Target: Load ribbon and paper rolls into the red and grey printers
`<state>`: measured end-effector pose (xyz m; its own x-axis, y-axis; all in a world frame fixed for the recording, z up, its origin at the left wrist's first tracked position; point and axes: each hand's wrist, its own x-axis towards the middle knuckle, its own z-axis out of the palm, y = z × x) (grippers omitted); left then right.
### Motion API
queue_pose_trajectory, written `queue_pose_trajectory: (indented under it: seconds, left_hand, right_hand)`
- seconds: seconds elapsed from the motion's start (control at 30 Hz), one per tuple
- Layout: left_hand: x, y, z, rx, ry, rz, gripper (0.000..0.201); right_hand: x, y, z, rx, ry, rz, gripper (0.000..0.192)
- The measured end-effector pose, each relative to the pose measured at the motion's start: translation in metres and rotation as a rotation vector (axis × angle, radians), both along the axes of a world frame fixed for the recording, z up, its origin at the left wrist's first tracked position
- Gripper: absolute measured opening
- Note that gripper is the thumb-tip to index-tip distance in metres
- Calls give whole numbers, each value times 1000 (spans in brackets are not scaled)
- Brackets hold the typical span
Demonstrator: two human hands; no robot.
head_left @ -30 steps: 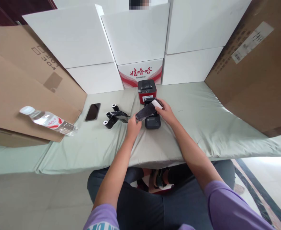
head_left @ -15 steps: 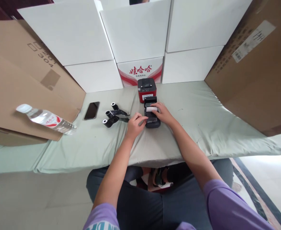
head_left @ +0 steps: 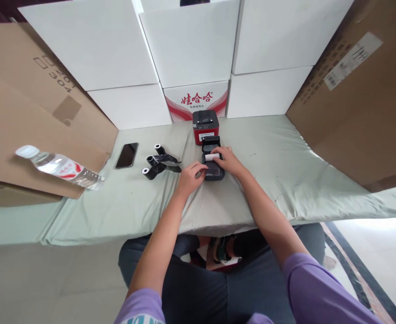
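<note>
A small black portable printer [head_left: 214, 173] lies on the cloth with its lid [head_left: 211, 140] swung open toward the back. Across its paper bay sits a white paper roll [head_left: 211, 157]. The fingers of my right hand [head_left: 229, 160] curl over the roll's right end. On the printer's left edge, my left hand [head_left: 191, 176] has thumb and forefinger pinched together; whatever is between them is too small to make out. Left of that hand lie several dark-wrapped paper rolls [head_left: 153, 171], their black strips trailing toward it.
Directly behind the printer stands a red-and-black boxy device [head_left: 206, 128]. A phone [head_left: 126, 155] and a tilted water bottle [head_left: 63, 168] are to the left. White boxes [head_left: 191, 49] wall off the back, with brown cartons [head_left: 359, 117] at both sides of the cloth-covered table [head_left: 117, 211].
The view has shifted slightly. A glossy strip that stood out near my left fingertips now shows less over the printer's front part. Both hands stay at the printer.
</note>
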<state>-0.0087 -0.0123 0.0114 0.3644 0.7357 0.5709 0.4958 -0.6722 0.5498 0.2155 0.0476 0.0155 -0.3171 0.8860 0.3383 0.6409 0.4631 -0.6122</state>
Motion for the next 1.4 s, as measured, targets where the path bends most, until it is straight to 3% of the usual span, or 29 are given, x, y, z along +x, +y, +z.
queue_pose_trajectory:
  seconds: [0.13,0.33,0.47,0.53,0.63,0.77,0.9,1.03,1.23,1.4]
  left_hand:
    - [0,0,0,-14,8,10,20]
    - [0,1,0,-11,6,16,20]
    - [-1,1,0,-11,-17,9,19]
    - [-1,0,0,5,-32,-8,20]
    - [-1,0,-1,31,-46,-34,23]
    - [-1,0,-3,44,-86,7,26]
    - [-1,4,-5,6,-151,151,31]
    - [-1,8,-7,-59,-101,168,35]
    - [1,9,-17,-118,89,134,56]
    - [5,7,-16,-188,175,194,65]
  right_hand:
    - [-1,0,-1,72,35,-23,34]
    - [-4,-2,0,30,30,-3,36]
    - [-2,4,-3,82,286,-174,41]
    - [-3,8,-8,-1,435,-209,59]
    - [-7,13,-13,-177,659,-156,78]
    - [-8,12,-10,-227,852,-181,59]
    - [-2,9,-6,-268,866,-204,39]
    - [-2,12,-10,-349,829,-163,39]
    - [1,13,-14,-423,772,-30,40]
    - [9,11,-15,-456,733,72,52]
